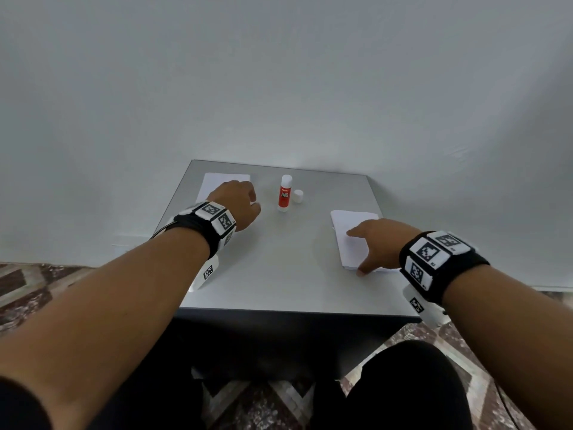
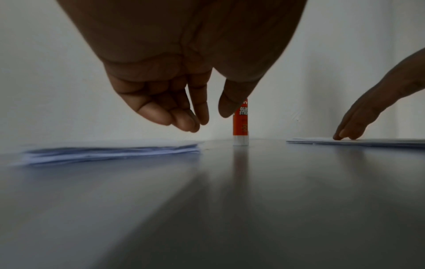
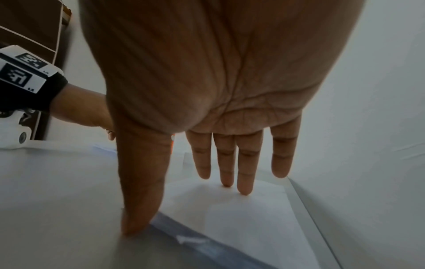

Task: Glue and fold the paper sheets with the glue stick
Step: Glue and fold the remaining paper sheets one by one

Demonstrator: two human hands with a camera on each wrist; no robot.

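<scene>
Paper lies in two stacks on the grey desk [image 1: 279, 274]. The left paper stack [image 1: 217, 181] sits at the far left corner, and my left hand [image 1: 237, 204] hangs just above its near right edge. From the left wrist view the fingers [image 2: 181, 120] of that hand are loosely curled and point down, with the thumb [image 2: 230, 102] a little apart from them; they hold nothing and stand clear of the sheets [image 2: 110, 152] below.

The right paper stack [image 1: 353, 237] lies near the right edge of the desk. My right hand [image 1: 376, 243] is spread over it with the fingers [image 3: 246, 172] straight. Two middle fingertips touch the top sheet [image 3: 248, 227], and the thumb [image 3: 140, 191] comes down at the stack's near left corner. Whether the thumb tip presses the paper's edge or the desk just beside it I cannot quite tell, as that corner is blurred.

The glue stick [image 1: 285, 193] stands upright at the far middle of the desk, between the two stacks and apart from both hands. It is red with a white base and top. Its white cap [image 1: 298, 197] is off and stands just beside it on the right.
</scene>
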